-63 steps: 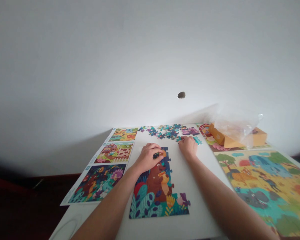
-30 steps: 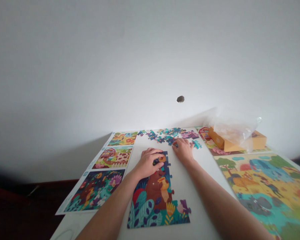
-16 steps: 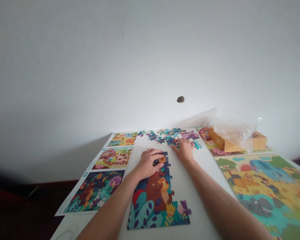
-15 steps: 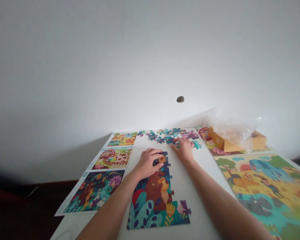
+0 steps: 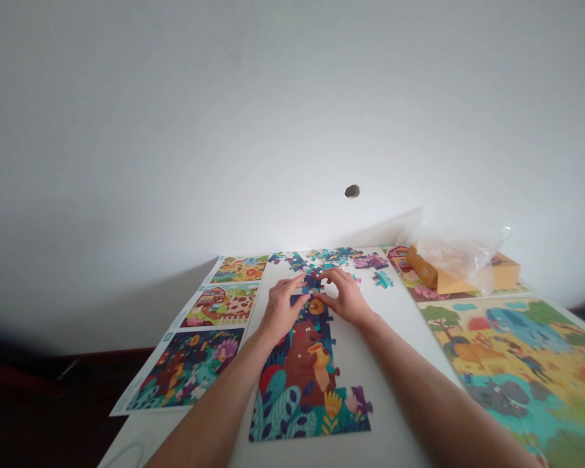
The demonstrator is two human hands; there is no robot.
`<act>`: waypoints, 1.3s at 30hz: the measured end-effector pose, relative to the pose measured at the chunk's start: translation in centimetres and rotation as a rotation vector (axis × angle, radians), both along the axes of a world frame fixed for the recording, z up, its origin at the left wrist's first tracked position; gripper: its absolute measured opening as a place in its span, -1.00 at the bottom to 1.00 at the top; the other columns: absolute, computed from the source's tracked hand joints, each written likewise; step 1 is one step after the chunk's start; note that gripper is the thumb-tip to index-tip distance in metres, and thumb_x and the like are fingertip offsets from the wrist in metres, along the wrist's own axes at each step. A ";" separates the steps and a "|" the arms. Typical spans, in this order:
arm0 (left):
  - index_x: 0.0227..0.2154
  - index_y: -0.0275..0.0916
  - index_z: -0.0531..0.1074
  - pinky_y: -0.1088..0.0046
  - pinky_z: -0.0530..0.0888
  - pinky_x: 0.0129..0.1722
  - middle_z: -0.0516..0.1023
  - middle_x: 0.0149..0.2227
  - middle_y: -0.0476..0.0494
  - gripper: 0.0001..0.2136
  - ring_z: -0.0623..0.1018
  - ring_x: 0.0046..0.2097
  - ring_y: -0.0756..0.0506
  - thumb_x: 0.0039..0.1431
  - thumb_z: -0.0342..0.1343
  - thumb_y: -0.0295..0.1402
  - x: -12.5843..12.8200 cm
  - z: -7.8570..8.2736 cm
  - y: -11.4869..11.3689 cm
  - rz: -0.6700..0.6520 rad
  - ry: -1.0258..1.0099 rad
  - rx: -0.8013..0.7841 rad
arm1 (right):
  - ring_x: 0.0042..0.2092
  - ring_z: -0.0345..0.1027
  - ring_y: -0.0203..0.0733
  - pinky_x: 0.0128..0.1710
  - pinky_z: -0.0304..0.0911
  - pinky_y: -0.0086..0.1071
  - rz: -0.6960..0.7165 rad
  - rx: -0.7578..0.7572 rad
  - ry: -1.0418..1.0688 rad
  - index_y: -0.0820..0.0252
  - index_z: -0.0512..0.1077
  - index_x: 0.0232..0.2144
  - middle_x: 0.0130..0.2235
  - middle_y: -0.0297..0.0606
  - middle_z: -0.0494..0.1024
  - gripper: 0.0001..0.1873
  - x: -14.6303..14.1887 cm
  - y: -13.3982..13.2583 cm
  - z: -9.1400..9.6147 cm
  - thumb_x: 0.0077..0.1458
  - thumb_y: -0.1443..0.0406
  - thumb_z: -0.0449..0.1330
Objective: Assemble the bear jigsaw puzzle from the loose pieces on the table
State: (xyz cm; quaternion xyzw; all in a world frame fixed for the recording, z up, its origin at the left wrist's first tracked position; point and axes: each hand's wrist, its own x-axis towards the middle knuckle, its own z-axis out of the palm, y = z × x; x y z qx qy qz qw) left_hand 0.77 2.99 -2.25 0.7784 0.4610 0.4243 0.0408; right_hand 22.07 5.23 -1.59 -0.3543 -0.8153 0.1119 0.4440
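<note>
A dark blue puzzle piece [image 5: 312, 284] is held between my two hands, just above the top edge of the partly joined puzzle [image 5: 302, 364]. My left hand [image 5: 283, 307] grips the piece from the left, thumb and fingers curved at its side. From the right, my right hand [image 5: 345, 298] pinches it in the same way. The joined part shows a brown bear with a honey pot among leaves, and its right side has open knobs. Loose puzzle pieces [image 5: 334, 258] lie beyond my hands, with a teal piece [image 5: 383, 280] apart on the right.
A printed picture sheet [image 5: 175, 370] lies on the left of the white table [image 5: 380, 390]. On the right are a finished animal puzzle [image 5: 517, 364], a farm picture [image 5: 426, 292] and a yellow box [image 5: 504, 272] with a clear plastic bag [image 5: 461, 247]. A wall [image 5: 292, 130] stands behind.
My right hand has come left from the loose pieces to the puzzle's top edge, bringing a dark blue piece. My left hand has shifted slightly up and now grips that piece too.
</note>
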 end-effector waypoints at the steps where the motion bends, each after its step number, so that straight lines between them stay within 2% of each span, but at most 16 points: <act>1: 0.13 -0.12 0.36 0.18 0.45 0.03 0.60 -0.13 -0.14 -0.59 0.56 -0.03 -0.17 0.22 0.18 -0.38 0.0 0.0 0.0 0.005 -0.005 0.002 | -0.19 0.38 -0.16 -0.07 0.25 -0.21 0.010 0.003 0.008 0.07 0.39 -0.05 -0.05 -0.19 0.51 -0.68 0.0 0.0 0.0 0.17 0.14 0.28; 6: 0.17 -0.11 0.32 0.19 0.46 0.00 0.60 -0.20 -0.10 -0.49 0.56 -0.06 -0.17 0.16 0.24 -0.42 0.1 -0.2 0.1 0.015 0.002 0.016 | -0.18 0.36 -0.18 -0.11 0.34 -0.24 0.111 0.007 0.074 0.07 0.37 -0.01 0.00 -0.13 0.44 -0.71 -0.4 -0.3 0.3 0.21 0.26 0.21; 10: 0.19 -0.10 0.30 0.22 0.48 -0.02 0.60 -0.24 -0.08 -0.46 0.56 -0.10 -0.16 0.14 0.25 -0.43 0.1 -0.6 0.3 0.017 -0.011 0.038 | -0.14 0.36 -0.19 -0.09 0.37 -0.26 0.172 -0.019 0.117 0.06 0.35 0.04 0.03 -0.13 0.39 -0.65 -0.6 -0.6 0.5 0.21 0.38 0.13; 14: 0.20 -0.09 0.31 0.21 0.47 -0.01 0.59 -0.23 -0.09 -0.47 0.57 -0.10 -0.16 0.16 0.24 -0.43 0.0 -0.7 0.4 0.014 -0.023 0.040 | -0.18 0.35 -0.22 -0.11 0.37 -0.27 0.172 -0.025 0.135 0.06 0.34 0.06 0.03 -0.14 0.40 -0.58 -0.7 -0.8 0.5 0.18 0.46 0.07; 18: 0.21 -0.06 0.30 0.21 0.47 0.00 0.59 -0.24 -0.07 -0.47 0.56 -0.12 -0.15 0.18 0.22 -0.43 0.0 -0.4 0.3 0.015 -0.041 0.037 | -0.17 0.36 -0.22 -0.02 0.33 -0.23 0.117 -0.014 0.115 0.05 0.29 0.14 0.06 -0.15 0.40 -0.47 -0.6 -0.6 0.2 0.15 0.50 0.02; 22: 0.21 -0.05 0.30 0.22 0.47 0.00 0.58 -0.23 -0.07 -0.47 0.57 -0.12 -0.13 0.18 0.22 -0.43 0.1 -0.3 0.3 0.012 -0.050 0.031 | -0.26 0.35 -0.21 -0.10 0.34 -0.25 -0.006 -0.047 0.083 0.06 0.31 0.15 -0.06 -0.19 0.49 -0.51 -0.5 0.0 -0.5 0.17 0.43 0.07; 26: 0.21 -0.04 0.29 0.24 0.48 -0.01 0.58 -0.23 -0.06 -0.47 0.57 -0.13 -0.12 0.19 0.22 -0.41 0.1 -0.3 0.1 0.019 -0.042 0.037 | -0.32 0.34 -0.23 -0.25 0.31 -0.34 -0.069 -0.048 0.082 0.11 0.48 -0.10 -0.23 -0.23 0.52 -0.77 -0.5 0.2 -0.7 0.21 0.35 0.13; 28: 0.21 -0.05 0.30 0.25 0.48 -0.03 0.59 -0.23 -0.07 -0.49 0.58 -0.14 -0.12 0.20 0.21 -0.40 0.1 -0.2 0.1 0.027 -0.033 0.046 | -0.32 0.34 -0.24 -0.27 0.29 -0.36 -0.064 -0.036 0.076 0.13 0.51 -0.19 -0.27 -0.24 0.52 -0.82 -0.6 0.1 -0.6 0.21 0.33 0.13; 39: 0.21 -0.07 0.30 0.25 0.49 -0.05 0.60 -0.24 -0.07 -0.50 0.58 -0.17 -0.11 0.21 0.20 -0.39 0.1 0.0 0.0 0.042 -0.020 0.066 | -0.33 0.34 -0.23 -0.27 0.28 -0.34 -0.039 -0.011 0.064 0.14 0.53 -0.19 -0.31 -0.22 0.53 -0.79 -0.6 -0.1 -0.2 0.28 0.27 0.09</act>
